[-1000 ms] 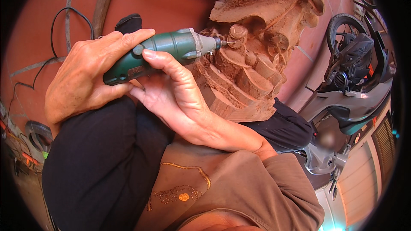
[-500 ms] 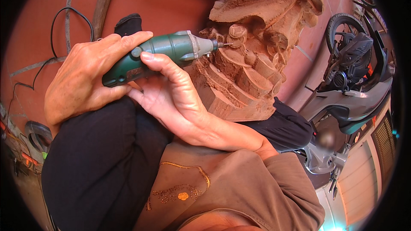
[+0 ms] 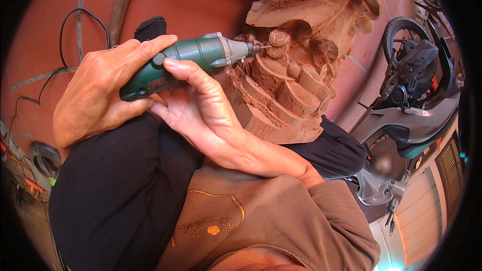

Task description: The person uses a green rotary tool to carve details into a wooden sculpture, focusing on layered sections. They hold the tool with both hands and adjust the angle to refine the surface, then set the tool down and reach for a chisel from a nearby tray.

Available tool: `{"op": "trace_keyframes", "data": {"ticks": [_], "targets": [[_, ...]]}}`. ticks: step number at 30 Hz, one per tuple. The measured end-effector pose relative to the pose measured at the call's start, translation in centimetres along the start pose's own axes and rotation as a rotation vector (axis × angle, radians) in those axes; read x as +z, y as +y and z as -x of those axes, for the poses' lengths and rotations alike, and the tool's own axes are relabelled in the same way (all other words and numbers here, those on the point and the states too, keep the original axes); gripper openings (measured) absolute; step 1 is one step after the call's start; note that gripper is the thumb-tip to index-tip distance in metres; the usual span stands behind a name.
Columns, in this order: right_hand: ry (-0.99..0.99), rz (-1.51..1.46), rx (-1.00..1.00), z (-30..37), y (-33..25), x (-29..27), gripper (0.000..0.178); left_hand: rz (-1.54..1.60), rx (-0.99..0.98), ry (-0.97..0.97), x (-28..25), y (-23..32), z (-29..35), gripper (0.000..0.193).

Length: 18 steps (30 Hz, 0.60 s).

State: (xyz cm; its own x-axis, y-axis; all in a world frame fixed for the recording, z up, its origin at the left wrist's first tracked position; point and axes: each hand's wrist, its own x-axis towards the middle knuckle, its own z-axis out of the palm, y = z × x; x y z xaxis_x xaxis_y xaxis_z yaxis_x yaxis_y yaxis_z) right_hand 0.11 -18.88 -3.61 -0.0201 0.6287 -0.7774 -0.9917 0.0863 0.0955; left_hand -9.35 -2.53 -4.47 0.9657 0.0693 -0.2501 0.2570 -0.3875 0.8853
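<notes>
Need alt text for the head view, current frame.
A green rotary tool, held in a person's left grip and right grip, points its thin bit at a dusty, reddish-brown carving with deep folds and rounded forms. Red floor tiles lie beyond; a grey motorbike stands at right.

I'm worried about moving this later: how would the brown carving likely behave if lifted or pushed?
The carving is probably heavy, as it looks thick and blocky. It should stay stiff rather than flex, though, being deeply cut with projecting shapes, it might chip if knocked. Its dusty surface may make it a little slippery.
</notes>
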Motion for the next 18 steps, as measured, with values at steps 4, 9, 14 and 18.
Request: {"op": "trace_keyframes", "data": {"ticks": [4,9,14,18], "targets": [[-0.003,-0.008,-0.008,-0.12,-0.07,-0.09,0.045,0.011,0.024,0.009,0.17,-0.21,-0.25,0.077],[-0.006,0.001,-0.002,-0.07,-0.15,0.05,0.045,0.019,0.012,0.001,0.09,-0.28,-0.1,0.078],[0.008,-0.018,-0.011,-0.1,0.01,-0.12,0.043,-0.002,0.017,0.012,0.22,-0.23,-0.1,0.077],[0.004,-0.079,-0.012,-0.17,0.01,-0.29,0.027,0.01,0.022,0.004,0.23,-0.41,-0.18,0.077]]}}
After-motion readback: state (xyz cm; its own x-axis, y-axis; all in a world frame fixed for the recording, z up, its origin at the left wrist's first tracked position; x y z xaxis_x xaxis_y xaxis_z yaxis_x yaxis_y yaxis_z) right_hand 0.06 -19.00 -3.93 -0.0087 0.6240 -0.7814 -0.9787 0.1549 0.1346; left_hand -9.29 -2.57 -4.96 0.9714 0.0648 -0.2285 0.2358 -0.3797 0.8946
